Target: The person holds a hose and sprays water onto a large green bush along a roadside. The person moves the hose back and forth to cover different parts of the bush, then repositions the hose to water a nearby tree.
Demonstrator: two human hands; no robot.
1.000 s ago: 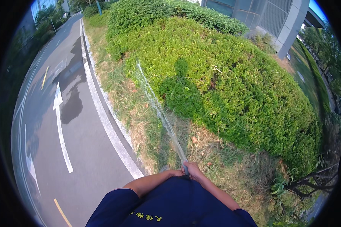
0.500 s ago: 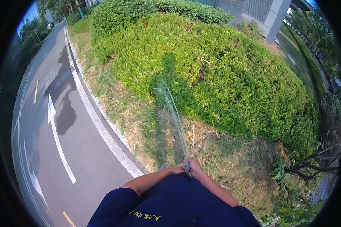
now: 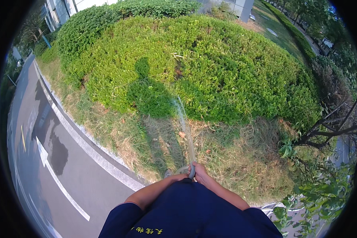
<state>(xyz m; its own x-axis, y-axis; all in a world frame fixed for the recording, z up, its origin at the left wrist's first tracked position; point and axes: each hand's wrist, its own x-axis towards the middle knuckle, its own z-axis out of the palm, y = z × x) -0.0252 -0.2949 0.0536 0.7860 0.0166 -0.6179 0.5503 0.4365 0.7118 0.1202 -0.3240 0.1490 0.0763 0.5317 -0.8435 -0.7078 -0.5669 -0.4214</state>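
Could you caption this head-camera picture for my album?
Bare right hand gripping a round grey hose, clear water jet streaming toward a leafy green hedge near a grey paved road.

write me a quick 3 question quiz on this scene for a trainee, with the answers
1. What does the right hand grip?
2. What colour is the painted arrow on the road?
a) yellow
b) white
c) red
3. Fill in: the head of the person's shadow falls on the leafy ____.

Key: 1. A grey hose, with water coming out of it. 2. b. 3. Bushes.
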